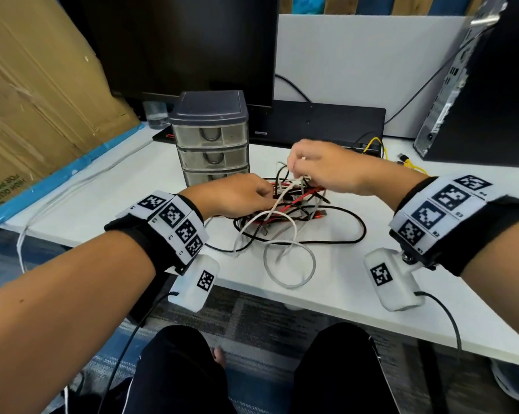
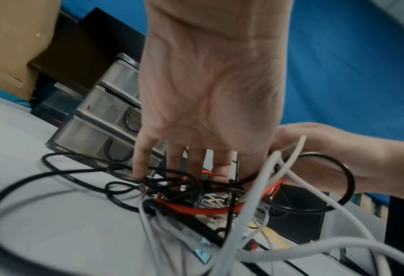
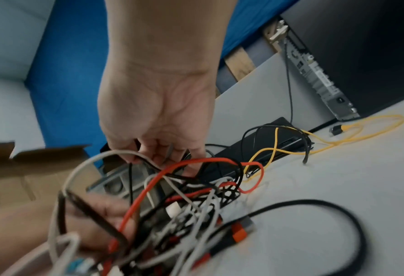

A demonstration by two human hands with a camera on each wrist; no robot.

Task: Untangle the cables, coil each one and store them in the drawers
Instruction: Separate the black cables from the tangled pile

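A tangle of black, white and red cables lies in the middle of the white desk. My left hand is at the tangle's left side, its straight fingers pressing down on the black strands. My right hand is raised just above the tangle and pinches a white cable, which rises out of the heap. The grey three-drawer unit stands just behind the left hand, all drawers closed.
A monitor and a flat black device stand behind the drawers. A computer tower is at the right, with a yellow cable beside it. Cardboard leans at the left. A thin white cable hangs over the desk's left edge.
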